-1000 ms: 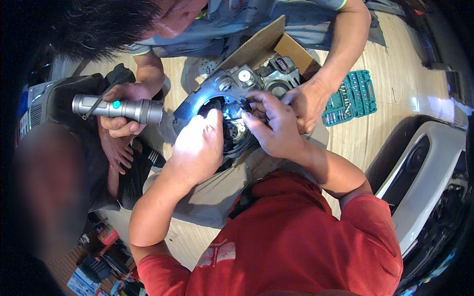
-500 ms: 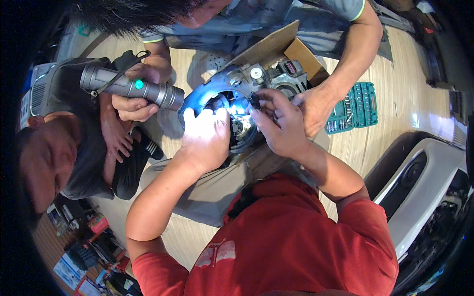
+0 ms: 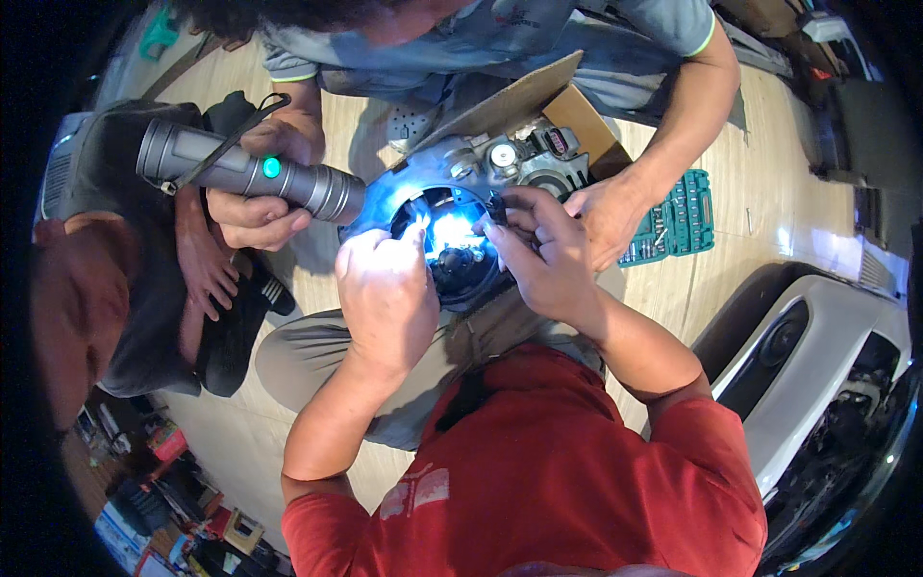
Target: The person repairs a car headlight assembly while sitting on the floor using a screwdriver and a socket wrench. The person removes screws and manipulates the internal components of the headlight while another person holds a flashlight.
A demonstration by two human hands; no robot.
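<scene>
A dark housing [image 3: 394,192], looking like a car headlight unit, lies before me, its round opening brightly lit from inside. My left hand [image 3: 385,293] is at the opening's left edge, fingers curled together; glare hides what they grip. Across the opening, my right hand [image 3: 548,240] pinches a small black part [image 3: 496,206] between thumb and fingers. A co-worker opposite me aims a grey flashlight [image 3: 216,162] with a green button into the opening. That person's other hand [image 3: 612,219] rests beside the unit, next to my right hand.
An open cardboard box [image 3: 588,125] stands behind the unit. To the right lie a teal socket set case [image 3: 690,216] and a white car bumper [image 3: 817,356] on the wood-look floor. Another person [image 3: 154,288] squats at the left. Assorted items lie at lower left.
My left hand has drawn back slightly from the opening, toward the left and down, so more of the lit inside shows. My right hand still pinches the black part.
</scene>
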